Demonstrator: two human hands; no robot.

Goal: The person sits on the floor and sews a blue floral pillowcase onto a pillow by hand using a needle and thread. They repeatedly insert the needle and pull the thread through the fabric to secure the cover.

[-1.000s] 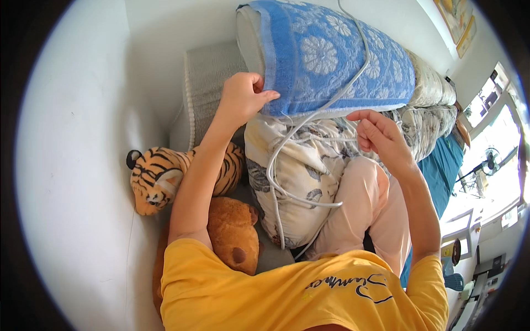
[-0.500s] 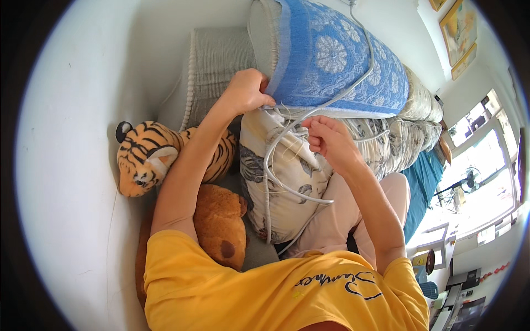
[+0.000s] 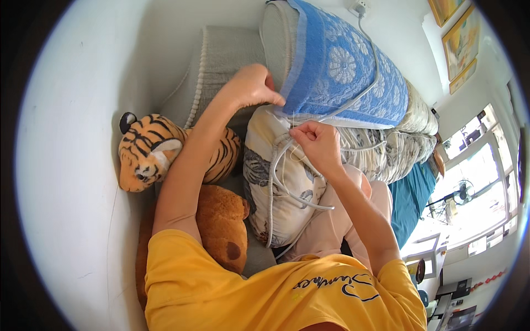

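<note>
Clenched around a white cord [image 3: 287,182], the right hand [image 3: 317,144] holds it over a patterned pillow [image 3: 276,198], where the cord lies in loops. Just above, the left hand [image 3: 251,85] pinches the corner of a blue towel [image 3: 342,71] draped over a long bolster [image 3: 276,38]. Beside the left arm lie a brown bear [image 3: 221,226] and a toy tiger [image 3: 152,151]. Farther off, the cord runs up to a wall socket [image 3: 360,7].

Home, bedroom. Evidence: bed w/ patterned pillow [image 3: 276,187] and blue towel [image 3: 342,71]; plush tiger [image 3: 154,151] and brown teddy [image 3: 221,226] by wall; framed pics [image 3: 458,38] on wall; window [image 3: 475,187] w/ daylight.
</note>
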